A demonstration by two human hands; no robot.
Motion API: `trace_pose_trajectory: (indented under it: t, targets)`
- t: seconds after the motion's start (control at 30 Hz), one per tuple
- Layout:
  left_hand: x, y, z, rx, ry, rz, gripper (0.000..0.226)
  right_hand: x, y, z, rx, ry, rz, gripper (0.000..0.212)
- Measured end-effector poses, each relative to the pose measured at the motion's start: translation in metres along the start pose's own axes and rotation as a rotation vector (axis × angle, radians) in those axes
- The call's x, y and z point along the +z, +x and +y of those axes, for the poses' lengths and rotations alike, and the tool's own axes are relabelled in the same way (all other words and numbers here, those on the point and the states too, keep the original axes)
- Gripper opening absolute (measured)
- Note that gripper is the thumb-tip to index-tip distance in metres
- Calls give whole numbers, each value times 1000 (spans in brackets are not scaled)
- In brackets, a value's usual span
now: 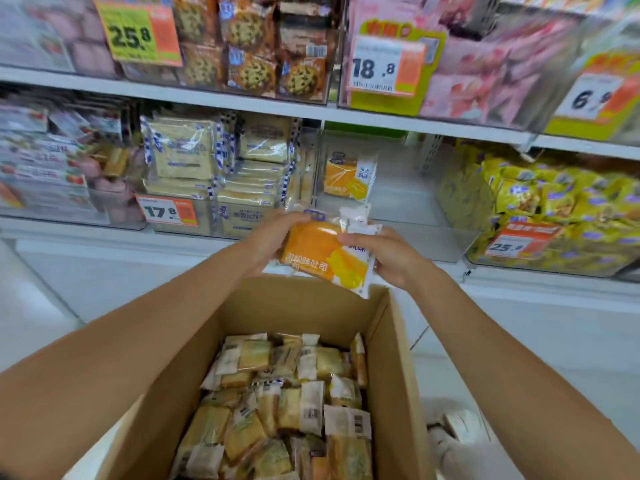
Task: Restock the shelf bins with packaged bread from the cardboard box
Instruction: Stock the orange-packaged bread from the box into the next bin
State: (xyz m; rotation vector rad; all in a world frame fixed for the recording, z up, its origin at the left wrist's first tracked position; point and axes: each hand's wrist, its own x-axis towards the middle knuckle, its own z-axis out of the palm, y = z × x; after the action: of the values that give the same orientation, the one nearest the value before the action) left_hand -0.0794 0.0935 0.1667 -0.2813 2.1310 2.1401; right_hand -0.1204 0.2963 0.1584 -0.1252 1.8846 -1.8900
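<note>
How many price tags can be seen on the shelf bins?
5. Upper shelf: 25.8 tag left, 18.8 tag middle, blurred 6 tag right. Lower shelf: 17.8 tag left, second 25.8 tag right. More may be hidden.

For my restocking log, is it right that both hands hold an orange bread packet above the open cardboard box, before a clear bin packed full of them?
Not quite: the head view shows the clear bin holding only a lone packet, standing upright. Otherwise yes: the left hand and right hand hold an orange bread packet above the open cardboard box.
</note>
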Motion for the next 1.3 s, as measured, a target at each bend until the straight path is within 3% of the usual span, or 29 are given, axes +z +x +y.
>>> trace_pose_trajectory:
  t: [0.1,0.17,0.33,0.4,0.47,0.53,0.6,0.7,0.73,0.83,0.97,1.1,1.2,1.3]
  targets:
    - [8,50,30,232,165,224,23,-34,30,-31,-70,70,136,39]
    - [9,83,39,294,395,308,32,-55,55,-46,-85,117,216,38]
    - [3,141,28,341,690,285,54,-88,135,-69,-163,62,271,34]
    - [0,150,23,342,745,271,51,-93,167,-59,-208,-164,231,39]
    - [-1,152,19,361,744,265,46,-96,193,-39,-226,-471,131,73]
    - [-1,151,19,386,752,267,44,-102,214,-24,-217,-715,175,108]
    - [-2,150,18,396,749,270,43,-107,229,-22,-268,-835,319,116]
    - [-2,151,18,404,737,269,44,-107,238,-24,-337,-840,325,127]
    - [-3,151,17,404,746,273,45,-107,238,-22,-349,-935,323,128]
    - [-4,152,14,400,758,278,47,-103,231,-19,-567,-1571,378,121]
    - [-4,151,15,400,775,278,49,-95,249,-16,-772,-2023,147,110]
    - [-4,149,14,403,777,281,48,-91,263,-18,-786,-2076,206,99]
    - [-4,149,13,415,777,284,48,-93,265,-12,-881,-2063,194,101]
    - [-4,150,12,406,772,277,49,-99,268,-17,-858,-2148,192,103]
